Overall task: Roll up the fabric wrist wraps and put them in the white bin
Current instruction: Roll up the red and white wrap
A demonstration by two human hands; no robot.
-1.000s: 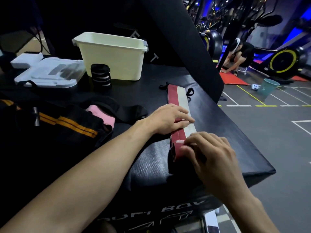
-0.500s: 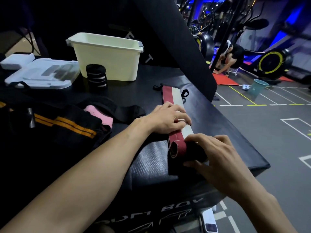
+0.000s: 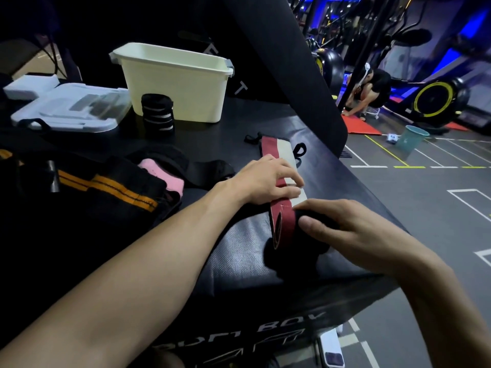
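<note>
Gym, exercise bikes (image 3: pixel 435 99), padded box (image 3: pixel 265 248)

The rolled end of the red-and-white fabric wrist wrap (image 3: pixel 281 221) has grown from a small curl into a fuller roll over the last second; the right hand (image 3: pixel 353 235) has shifted from fingertips pinching the curl to thumb and fingers wrapped round the roll; the flat length ahead is shorter.

left hand (image 3: pixel 268 179): flat, fingers straight, pressing down | right hand (image 3: pixel 353 235): fingers curled, gripping
</note>
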